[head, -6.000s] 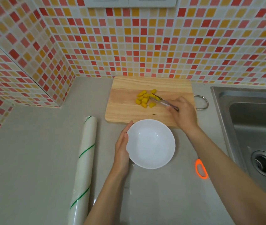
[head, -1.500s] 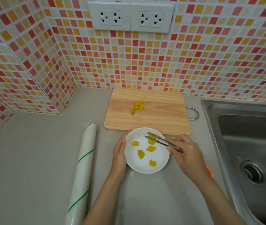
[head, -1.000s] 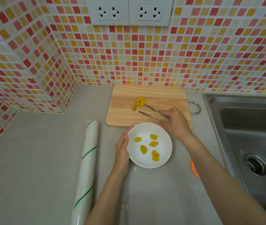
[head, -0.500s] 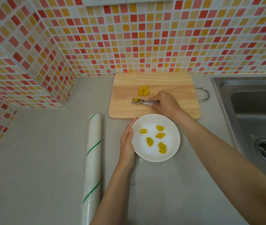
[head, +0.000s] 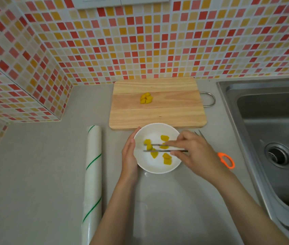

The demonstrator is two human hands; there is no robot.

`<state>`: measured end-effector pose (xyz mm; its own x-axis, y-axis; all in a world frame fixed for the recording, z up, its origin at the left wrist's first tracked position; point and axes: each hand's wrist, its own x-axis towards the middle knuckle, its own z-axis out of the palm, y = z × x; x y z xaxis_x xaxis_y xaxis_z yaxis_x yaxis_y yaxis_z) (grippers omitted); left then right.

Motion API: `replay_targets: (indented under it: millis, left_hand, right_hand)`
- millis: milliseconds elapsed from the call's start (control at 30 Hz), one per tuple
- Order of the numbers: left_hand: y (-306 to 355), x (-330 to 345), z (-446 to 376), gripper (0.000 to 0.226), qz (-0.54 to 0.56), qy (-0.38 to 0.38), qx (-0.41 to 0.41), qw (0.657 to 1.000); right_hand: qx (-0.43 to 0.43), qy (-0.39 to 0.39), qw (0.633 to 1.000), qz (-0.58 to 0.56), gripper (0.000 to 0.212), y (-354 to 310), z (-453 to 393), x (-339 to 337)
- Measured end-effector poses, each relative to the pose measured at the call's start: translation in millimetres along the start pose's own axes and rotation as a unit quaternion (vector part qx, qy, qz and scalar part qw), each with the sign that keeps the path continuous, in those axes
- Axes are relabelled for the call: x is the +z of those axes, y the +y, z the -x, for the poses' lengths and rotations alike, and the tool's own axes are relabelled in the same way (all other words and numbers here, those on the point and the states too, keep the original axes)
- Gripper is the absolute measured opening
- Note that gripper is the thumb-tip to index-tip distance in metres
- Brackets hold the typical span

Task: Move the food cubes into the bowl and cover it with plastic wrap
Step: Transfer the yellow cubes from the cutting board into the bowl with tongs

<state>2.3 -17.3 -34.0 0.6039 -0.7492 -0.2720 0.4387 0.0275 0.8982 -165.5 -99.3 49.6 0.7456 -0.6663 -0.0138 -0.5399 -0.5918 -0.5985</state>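
- the food cubes (head: 158,151) are small glossy yellow chunks with uneven edges; about six lie scattered in the white bowl (head: 173,167), and a tight clump of cubes (head: 146,100) sits on the cutting board (head: 158,114)
- the bowl is round, smooth and glossy white, on the grey matte table (head: 34,165) just in front of the board's near edge
- the right hand (head: 193,152) pinches thin metal tongs (head: 165,148) over the bowl, fingers closed on the handle; the tips stand slightly apart by a cube at the bowl's left side
- the left hand (head: 129,156) lies flat against the bowl's left rim, fingers straight and together
- the board is pale wood with straight grain, rounded corners and a wire loop on its right
- a roll of plastic wrap (head: 93,183), whitish with green stripes, lies to the left
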Motion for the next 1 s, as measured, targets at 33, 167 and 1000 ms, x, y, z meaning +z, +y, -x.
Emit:
replay_targets:
  millis: [33,167,1000]
  left_hand:
    - [1,2,0,0.034,-0.001,-0.001,0.001,1.000]
    - [2,5,4,0.033,0.006,-0.004,-0.004,1.000]
    - [6,8,3,0.029,-0.018,0.009,0.006,1.000]
  right_hand:
    - [-0.001,-0.022,0.999,0.031,0.033,1,5,-2]
    - [0.021,-0.055,0.997,0.045,0.043,7,11,-12]
    - [0.094,0.066,0.993,-0.021,0.021,44,-158,14]
